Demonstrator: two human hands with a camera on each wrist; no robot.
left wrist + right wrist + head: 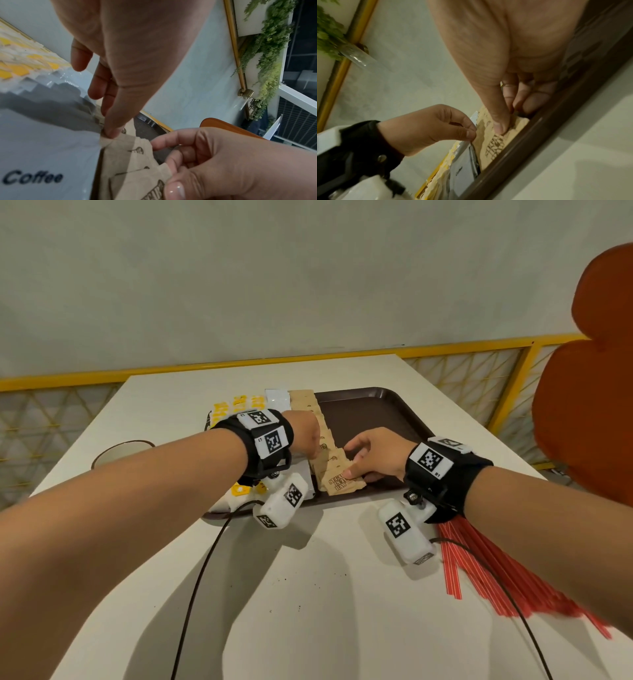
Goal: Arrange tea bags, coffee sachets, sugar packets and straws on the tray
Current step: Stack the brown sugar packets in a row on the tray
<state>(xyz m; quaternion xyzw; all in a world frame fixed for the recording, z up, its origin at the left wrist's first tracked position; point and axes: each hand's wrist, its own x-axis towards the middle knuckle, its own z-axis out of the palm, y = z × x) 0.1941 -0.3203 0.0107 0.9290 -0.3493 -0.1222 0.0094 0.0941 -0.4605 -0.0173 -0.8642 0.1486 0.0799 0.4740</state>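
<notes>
Both hands are pinching the brown sugar packets point(337, 474) at the tray's point(383, 412) near edge, right hand point(375, 455) on the front one, left hand point(306, 436) just behind, with the row running toward the far edge.

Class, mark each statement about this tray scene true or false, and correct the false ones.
1. The brown sugar packets lie in an overlapping row on the tray. True.
2. The red straws are already on the tray. False: they lie on the table, beside the right arm.
3. The right hand pinches a sugar packet. True.
4. The left hand holds the cup. False: it pinches a sugar packet; the cup stands apart, left of the tray.
</notes>
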